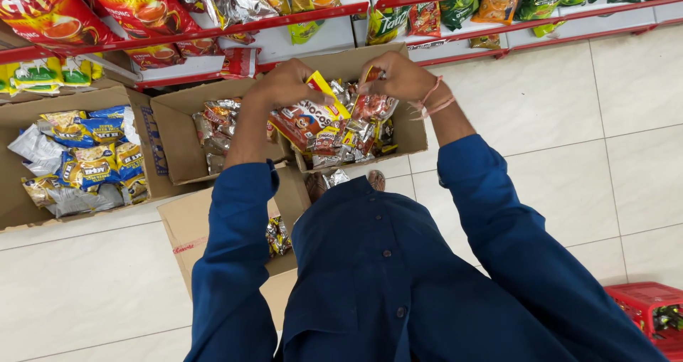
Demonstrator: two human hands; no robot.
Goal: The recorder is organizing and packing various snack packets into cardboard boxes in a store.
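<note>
1. Cardboard, brown and matte, makes up the open box [409, 131] in the upper centre of the frame; it is filled with crinkled, glossy foil sachets in red, silver and brown [356, 138].
2. Both hands work just above that box. The left hand [288, 84] is curled around the top of a strip of small red-and-yellow foil packets [313, 116], which hangs down from the grip into the box and rests on the loose sachets.
3. The right hand [398, 76], with pink thread bands at the wrist, pinches the upper edge of a small red foil sachet [371, 77] between fingertips and thumb; the grip is nearly closed, and the sachet sits directly under the fingers, just beside the strip.
4. A second open cardboard box [174, 145] left of centre holds more shiny brown-and-silver packets, and a third cardboard box [14, 163] at the left edge holds blue-and-yellow plastic pouches [92, 159].
5. Another cardboard carton [188, 227] stands on the floor close to the person's blue shirt sleeve [231, 262].
6. Red metal shelves [284, 19] along the top of the frame carry large glossy red bags and green and orange snack packs.
7. Pale glossy floor tiles [612, 156] fill the right side, and a red plastic crate [651, 309] sits in the lower right corner.
</note>
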